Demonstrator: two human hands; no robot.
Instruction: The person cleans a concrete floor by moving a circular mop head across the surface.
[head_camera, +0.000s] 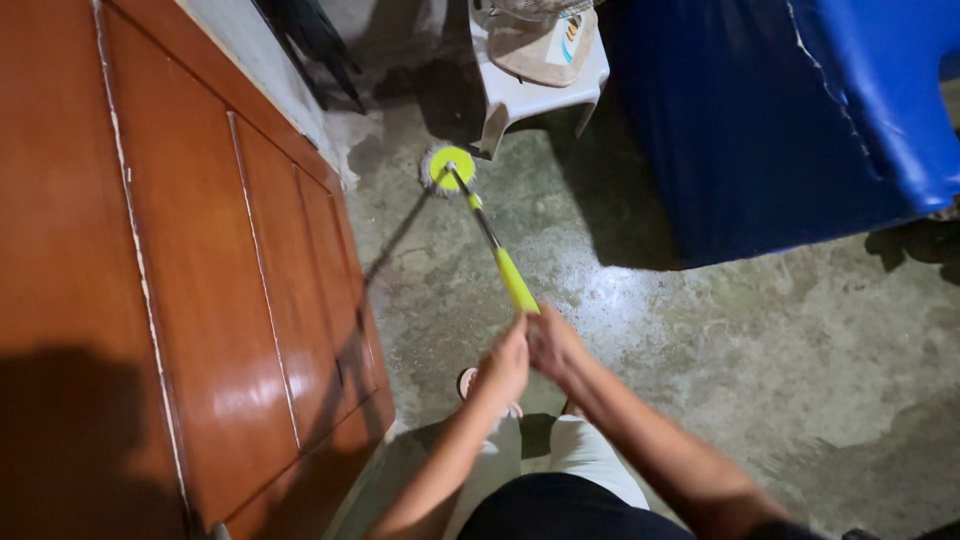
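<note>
From the head camera, looking down, the left hand (505, 362) and the right hand (553, 343) are both wrapped tight around the near end of the mop (487, 235). The hands sit side by side, touching each other. The mop has a long thin pole with a yellow-green sleeve just past the hands, and a round yellow-green head with pale strings, pressed on the wet concrete floor (700, 350) far in front. The head rests just beside a leg of the white plastic stool (535, 85) and near the end of the brown wooden cabinet (200, 300). A big blue cover (780, 130) hangs on the right. The pole looks stiff and light, and the strings look soft and floppy. The pole may be slippery when wet, so the top end, with two hands, seems the best place to hold it.
</note>
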